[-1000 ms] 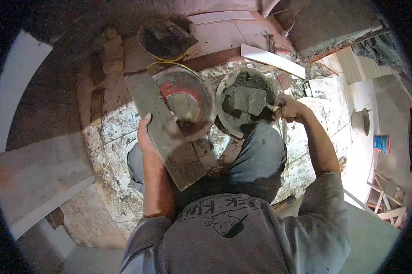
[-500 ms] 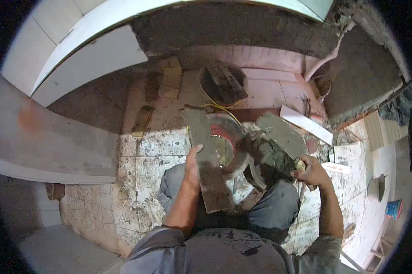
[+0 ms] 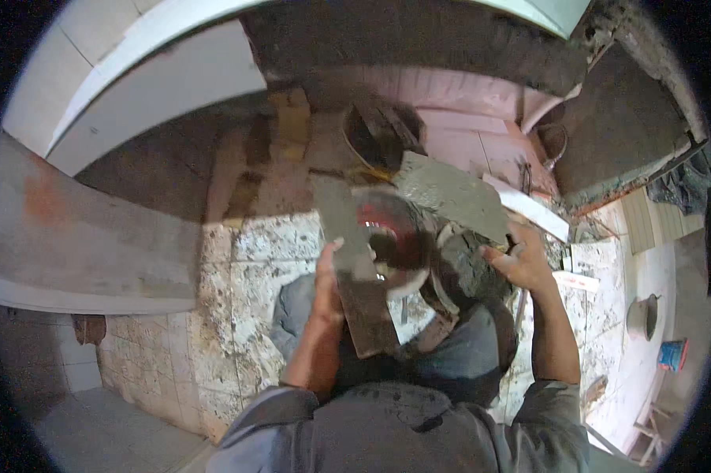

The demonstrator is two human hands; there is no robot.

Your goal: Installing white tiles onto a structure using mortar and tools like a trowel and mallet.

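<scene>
My left hand (image 3: 329,272) is closed on the edge of a long flat strip (image 3: 363,311), like a tile piece, its upper part smeared with grey mortar. My right hand (image 3: 523,258) grips a rectangular plastering trowel (image 3: 454,195), its blade coated with wet grey mortar; the fingers partly hide the handle. The blade is just right of the strip's far end, apart from it. Between and below them stands a round bucket (image 3: 418,244) with a reddish inside and some liquid. Next to it, under my right hand, a container holds a heap of dark mortar (image 3: 470,268).
A dark bucket (image 3: 355,142) with flat pieces in it stands farther off. A white strip (image 3: 529,206) lies to the right. Mortar spatters the tiled floor (image 3: 265,276). A low wall (image 3: 95,236) runs along the left. A pail (image 3: 643,317) and a small blue-red container (image 3: 671,355) stand far right.
My right hand has moved the trowel left and away from me, so its blade is now over the far side of the bucket. My left hand still holds the strip, nearly unmoved.
</scene>
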